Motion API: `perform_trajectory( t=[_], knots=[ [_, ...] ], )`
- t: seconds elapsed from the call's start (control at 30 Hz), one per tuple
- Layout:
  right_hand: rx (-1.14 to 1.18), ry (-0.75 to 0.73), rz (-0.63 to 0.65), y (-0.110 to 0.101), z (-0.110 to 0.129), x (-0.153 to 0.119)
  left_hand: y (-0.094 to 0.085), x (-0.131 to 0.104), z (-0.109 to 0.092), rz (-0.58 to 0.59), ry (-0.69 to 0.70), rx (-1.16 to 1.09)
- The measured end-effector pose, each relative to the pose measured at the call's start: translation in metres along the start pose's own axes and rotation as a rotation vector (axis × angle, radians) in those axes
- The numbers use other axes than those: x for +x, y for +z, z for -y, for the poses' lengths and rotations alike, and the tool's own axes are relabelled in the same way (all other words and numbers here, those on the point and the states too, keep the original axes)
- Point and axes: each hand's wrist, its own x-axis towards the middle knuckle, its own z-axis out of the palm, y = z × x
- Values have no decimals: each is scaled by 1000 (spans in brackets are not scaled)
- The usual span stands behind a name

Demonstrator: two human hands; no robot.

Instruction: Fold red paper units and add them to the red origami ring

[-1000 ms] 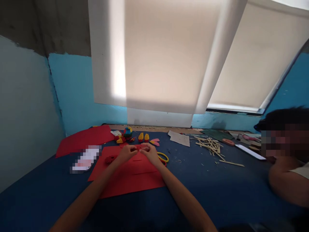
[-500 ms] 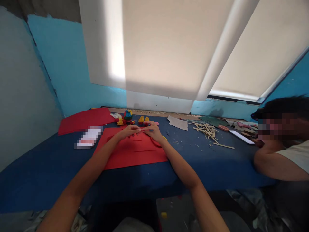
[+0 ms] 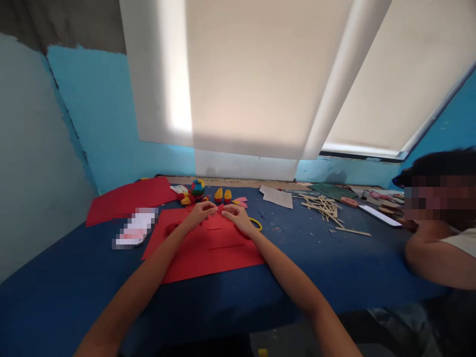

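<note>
My left hand (image 3: 203,212) and my right hand (image 3: 237,217) meet above a red sheet (image 3: 193,263) on the blue table. Between their fingertips is a small piece of red paper (image 3: 220,208), which both hands pinch. Small red strips lie on the sheet below the hands. Beside my right wrist, the yellow handle of a tool (image 3: 257,224) shows. Just beyond my hands stand two yellow and red folded pieces (image 3: 223,196), with a multicoloured folded figure (image 3: 198,187) to their left and pink pieces (image 3: 241,202) to their right.
Another red sheet (image 3: 130,198) and a phone (image 3: 137,227) lie at the left. Thin wooden sticks (image 3: 322,206), a grey paper piece (image 3: 277,196) and a white-screened phone (image 3: 380,216) are toward the right. A person leans on the table at the far right (image 3: 427,248).
The view has tilted up slightly, so the table sits lower. My right fingers have come down and curled, uncovering the yellow and red pieces and the pink ones behind.
</note>
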Motion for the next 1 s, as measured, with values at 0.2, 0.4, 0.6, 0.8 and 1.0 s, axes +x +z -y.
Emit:
perform_trajectory(
  t=[0.2,0.4,0.6,0.8,1.0],
  knots=[
    [-18,24,36,2,-1,-2,5,0,-3,73,54,94],
    [-7,-16,1,1,0,-1,4,-2,-10,121,166,151],
    [-57,-81,-22,-4,8,-3,5,-7,-20,122,233,149],
    [-87,-79,-27,-2,9,-5,7,-4,-15,134,245,90],
    [-183,-190,-63,0,10,-5,8,-7,-16,114,245,120]
  ],
)
